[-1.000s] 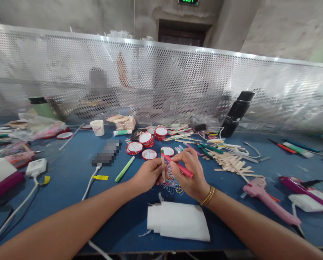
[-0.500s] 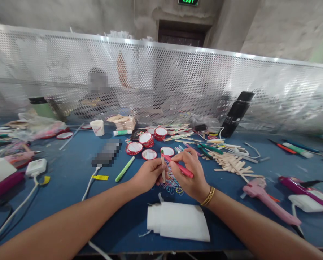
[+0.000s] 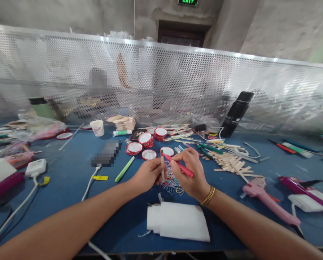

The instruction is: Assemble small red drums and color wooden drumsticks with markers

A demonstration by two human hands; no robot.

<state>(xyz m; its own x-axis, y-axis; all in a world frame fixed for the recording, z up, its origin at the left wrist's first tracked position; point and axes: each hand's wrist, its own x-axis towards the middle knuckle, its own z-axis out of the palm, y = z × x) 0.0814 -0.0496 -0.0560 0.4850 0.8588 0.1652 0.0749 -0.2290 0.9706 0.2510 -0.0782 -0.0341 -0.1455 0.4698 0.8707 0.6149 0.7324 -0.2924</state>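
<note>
Upright between the fingers of my left hand (image 3: 148, 174) is a wooden craft stick (image 3: 162, 167) with a green tip. My right hand (image 3: 191, 173) grips a red marker (image 3: 183, 168) like a pen, its point at the upper part of the stick. Beneath and between the hands lies a heap of small coloured rubber bands (image 3: 174, 185), partly covered by them. A light green marker (image 3: 125, 169) rests on the table left of my left hand. Nearer to me is a folded white cloth (image 3: 181, 221).
Red-rimmed round pieces (image 3: 149, 154) lie beyond my hands. Loose craft sticks (image 3: 233, 161) and a pink glue gun (image 3: 272, 204) are to the right. At left are a phone (image 3: 107, 153), a paper cup (image 3: 97, 128) and cables. A perforated metal screen (image 3: 177, 79) closes the back.
Both hands keep almost the same place and grip. The red marker's tip has shifted very slightly against the craft stick.
</note>
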